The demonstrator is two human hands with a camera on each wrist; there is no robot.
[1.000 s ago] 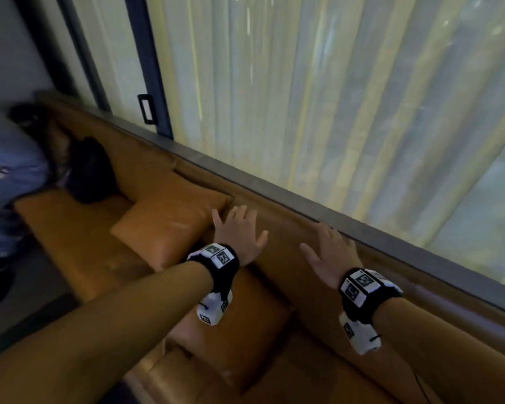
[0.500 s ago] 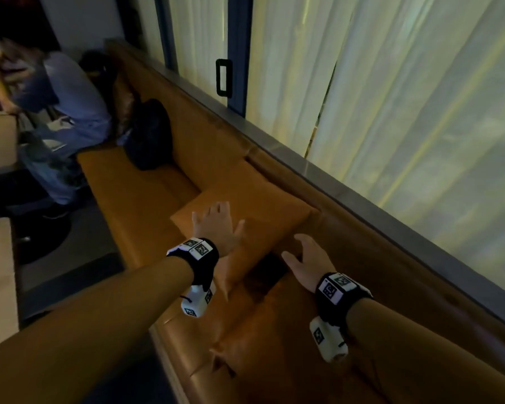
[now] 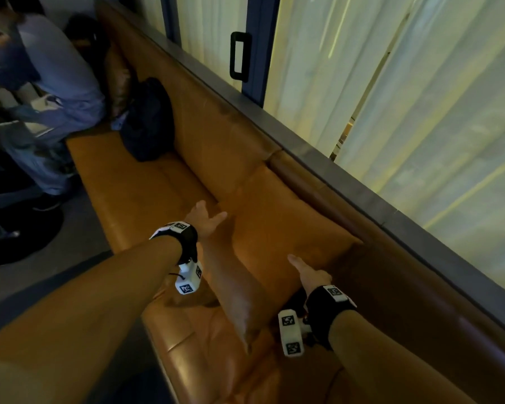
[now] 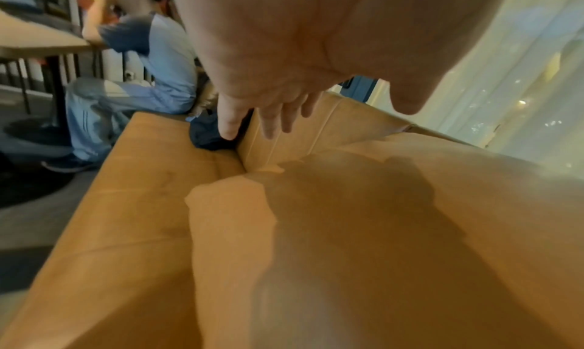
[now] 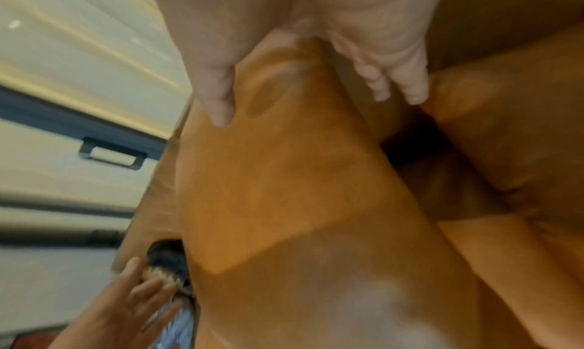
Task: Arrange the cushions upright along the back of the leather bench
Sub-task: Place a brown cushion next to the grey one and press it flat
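Note:
A tan leather cushion (image 3: 274,228) leans tilted against the backrest (image 3: 210,118) of the long leather bench (image 3: 123,182), one corner pointing up. My left hand (image 3: 206,218) is open at the cushion's left edge, fingers straight and spread; whether it touches I cannot tell. In the left wrist view those fingers (image 4: 271,119) reach past the cushion (image 4: 379,229). My right hand (image 3: 309,272) grips the cushion's lower right edge. Its thumb (image 5: 218,99) lies on the front face (image 5: 284,179) and its curled fingers (image 5: 395,82) are behind the edge.
A seated person in blue (image 3: 41,83) occupies the bench's far left end, beside a dark bag (image 3: 149,121) and another brown cushion (image 3: 118,80). A grey ledge (image 3: 362,182) tops the backrest under curtained windows and a door handle (image 3: 239,56). A table (image 4: 38,42) stands left.
The view has swung left along the bench. Both hands left the backrest for the tilted cushion; the right hand dropped to its lower right edge and took hold.

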